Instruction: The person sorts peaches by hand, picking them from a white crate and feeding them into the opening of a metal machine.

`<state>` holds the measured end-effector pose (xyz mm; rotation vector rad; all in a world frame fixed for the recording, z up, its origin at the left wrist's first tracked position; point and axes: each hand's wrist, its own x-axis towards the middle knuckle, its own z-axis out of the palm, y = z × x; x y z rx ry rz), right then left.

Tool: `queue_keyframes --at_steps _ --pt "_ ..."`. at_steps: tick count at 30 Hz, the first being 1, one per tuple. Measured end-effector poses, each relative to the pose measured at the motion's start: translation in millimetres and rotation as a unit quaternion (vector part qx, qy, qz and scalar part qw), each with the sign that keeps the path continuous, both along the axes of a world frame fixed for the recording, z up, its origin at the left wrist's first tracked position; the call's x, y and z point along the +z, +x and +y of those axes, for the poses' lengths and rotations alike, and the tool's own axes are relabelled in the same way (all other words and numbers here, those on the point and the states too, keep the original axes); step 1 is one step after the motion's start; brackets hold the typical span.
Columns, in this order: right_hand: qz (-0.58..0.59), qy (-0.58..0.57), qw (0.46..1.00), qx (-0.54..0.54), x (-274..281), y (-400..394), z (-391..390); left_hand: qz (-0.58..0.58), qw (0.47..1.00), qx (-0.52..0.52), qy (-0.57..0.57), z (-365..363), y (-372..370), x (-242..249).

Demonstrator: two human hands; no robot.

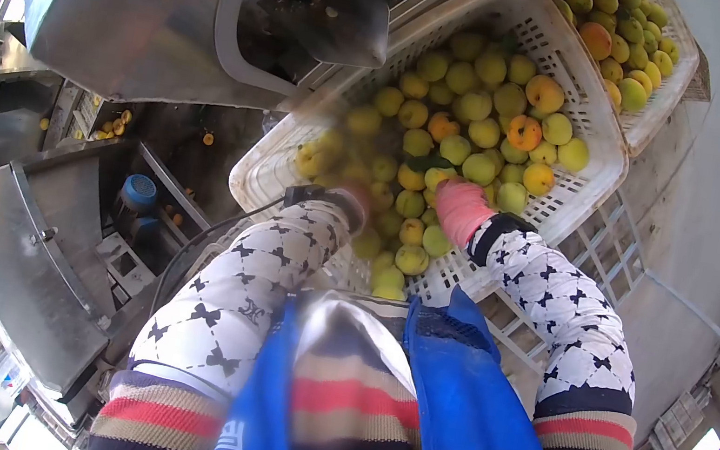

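Observation:
Yellow-green fruits (455,150) that look like apricots, a few of them orange, lie heaped in a white plastic crate (601,143) in front of me. My right hand (460,208), in a pink glove, reaches down into the heap from the near side. Its fingers look curled in among the fruits; what they hold, if anything, is hidden. My left hand (350,205) is at the near left of the same heap. A blurry patch covers it, so its fingers do not show.
Another white crate (671,105) of similar fruit stands at the upper right. A metal machine housing (141,2) borders the crate at the upper left. Lower left are a metal cabinet (33,267) and a blue round object (139,191). Grey floor (695,222) lies to the right.

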<state>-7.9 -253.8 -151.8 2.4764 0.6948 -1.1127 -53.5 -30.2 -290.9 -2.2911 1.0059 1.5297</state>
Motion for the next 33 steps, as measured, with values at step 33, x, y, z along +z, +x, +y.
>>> queue_keyframes --at_steps 33 --pt "0.270 0.736 0.534 -0.316 213 57 26 0.005 0.393 0.614 -0.685 -10 24 345"
